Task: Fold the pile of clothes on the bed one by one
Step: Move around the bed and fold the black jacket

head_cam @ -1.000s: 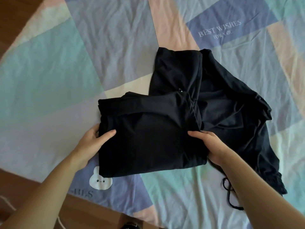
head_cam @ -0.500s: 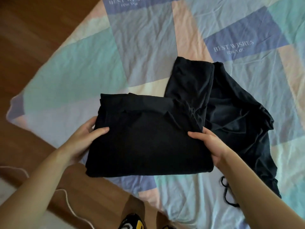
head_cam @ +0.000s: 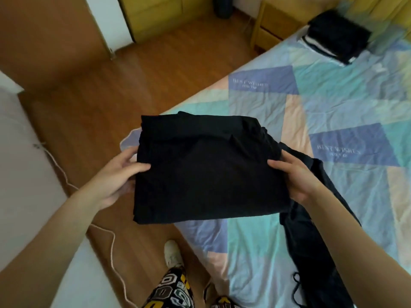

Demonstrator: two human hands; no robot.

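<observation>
A folded black garment is held up in the air over the near left corner of the bed. My left hand grips its left edge, thumb on top and fingers underneath. My right hand grips its right edge the same way. Another black garment with a drawstring lies unfolded on the bed under my right forearm. A stack of folded dark clothes sits at the far corner of the bed.
The bed carries a patchwork sheet in pastel colours. Wooden floor lies to the left, with a white cord across it. A wooden nightstand stands beyond the bed. My patterned trousers and shoes show below.
Both hands lifted the folded black garment off the bed and carried it left. The view swung up and left, bringing in the floor and the far stack.
</observation>
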